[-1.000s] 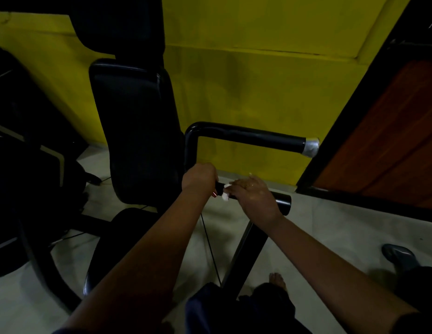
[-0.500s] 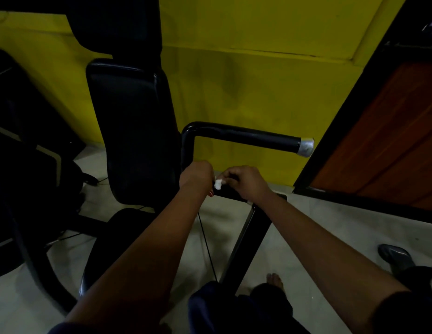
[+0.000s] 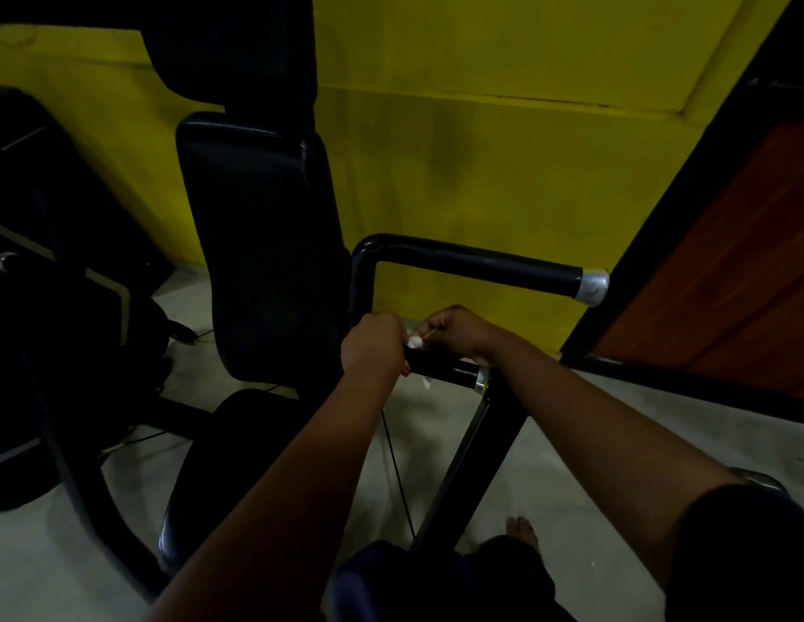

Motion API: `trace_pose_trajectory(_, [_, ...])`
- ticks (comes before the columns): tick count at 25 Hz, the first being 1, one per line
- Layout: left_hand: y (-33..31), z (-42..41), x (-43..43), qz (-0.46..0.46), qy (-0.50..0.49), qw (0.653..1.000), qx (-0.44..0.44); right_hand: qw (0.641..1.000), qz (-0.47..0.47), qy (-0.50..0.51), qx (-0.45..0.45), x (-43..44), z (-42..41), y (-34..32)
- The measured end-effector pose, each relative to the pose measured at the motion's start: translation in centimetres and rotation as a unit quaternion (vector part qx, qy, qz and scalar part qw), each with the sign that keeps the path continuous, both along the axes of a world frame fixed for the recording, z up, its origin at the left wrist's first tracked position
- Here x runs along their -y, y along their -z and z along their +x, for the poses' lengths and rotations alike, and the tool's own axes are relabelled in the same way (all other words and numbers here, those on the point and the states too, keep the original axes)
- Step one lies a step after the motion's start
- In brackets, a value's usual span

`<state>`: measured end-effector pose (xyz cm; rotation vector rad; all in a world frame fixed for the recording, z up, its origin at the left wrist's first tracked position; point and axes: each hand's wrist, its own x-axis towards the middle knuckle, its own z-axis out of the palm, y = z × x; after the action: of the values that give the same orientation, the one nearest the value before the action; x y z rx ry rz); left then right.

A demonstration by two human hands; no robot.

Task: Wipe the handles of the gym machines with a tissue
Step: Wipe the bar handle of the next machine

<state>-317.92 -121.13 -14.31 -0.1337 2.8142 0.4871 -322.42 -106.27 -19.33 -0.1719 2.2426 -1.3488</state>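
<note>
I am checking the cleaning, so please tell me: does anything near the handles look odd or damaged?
One small thing: a white scrap shows under the lower handle, below the tissue held by the right hand. It may be a torn tissue shred. Nothing else stands out.

Glossy black handle [image 3: 440,369], metal cap [image 3: 594,286]

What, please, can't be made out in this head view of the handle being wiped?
Head view:
- tissue: mostly hidden under the right hand gripping it; only white scraps show.
- near handle: its left end is covered by the left hand gripping it.
- machine at left: too dark, and cut off by the frame edge.
</note>
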Motion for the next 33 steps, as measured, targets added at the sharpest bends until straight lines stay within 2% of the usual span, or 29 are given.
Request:
trace_pose_trajectory(2, [0.2, 0.1, -0.1, -0.007, -0.001, 1.0, -0.006, 0.993, -0.024, -0.01, 0.114, -0.8, -0.7, 0.1])
trace_pose_trajectory(3, [0.3, 0.2, -0.2, -0.01, -0.001, 1.0, -0.008, 0.986, -0.006, -0.04, 0.163, -1.7, -1.1, 0.1])
trace_pose_trajectory(5, [0.5, 0.1, -0.3, -0.025, 0.003, 1.0, -0.007, 0.961, 0.003, -0.087, 0.263, -3.4, -1.9, 0.7])
trace_pose_trajectory(7, [0.8, -0.1, -0.5, -0.036, 0.002, 0.999, -0.008, 0.928, -0.028, -0.103, 0.357, -3.2, -2.1, 1.4])
trace_pose_trajectory(10, [1.1, -0.3, -0.8, -0.044, -0.002, 0.999, -0.025, 0.919, -0.074, -0.123, 0.366, -0.9, -1.9, 1.8])
trace_pose_trajectory(14, [1.2, -0.4, -0.7, -0.042, -0.005, 0.999, -0.021, 0.924, -0.119, -0.071, 0.358, 1.3, -1.4, 1.1])
trace_pose_trajectory(18, [1.1, -0.3, -0.1, -0.02, 0.002, 1.0, 0.008, 0.927, -0.106, -0.059, 0.354, -1.6, -2.0, 1.1])
trace_pose_trajectory(21, [0.9, -0.1, -0.2, -0.021, 0.009, 1.0, 0.01, 0.954, -0.044, -0.049, 0.292, -3.5, -2.1, 0.2])
trace_pose_trajectory(24, [0.7, -0.1, -0.7, -0.048, 0.019, 0.999, 0.007, 0.991, 0.007, -0.009, 0.134, -0.8, -0.8, -1.1])
trace_pose_trajectory(26, [0.5, -0.1, -0.7, -0.062, 0.026, 0.998, 0.016, 0.999, 0.028, -0.016, 0.009, 1.1, -0.1, -1.1])
trace_pose_trajectory(29, [0.7, 0.0, -0.5, -0.066, 0.039, 0.997, 0.033, 0.976, 0.105, -0.075, -0.174, -1.0, 1.2, -0.9])
trace_pose_trajectory(33, [1.2, 0.5, -1.0, -0.09, 0.076, 0.992, 0.043, 0.948, 0.143, -0.087, -0.27, -6.8, 4.4, -1.5])
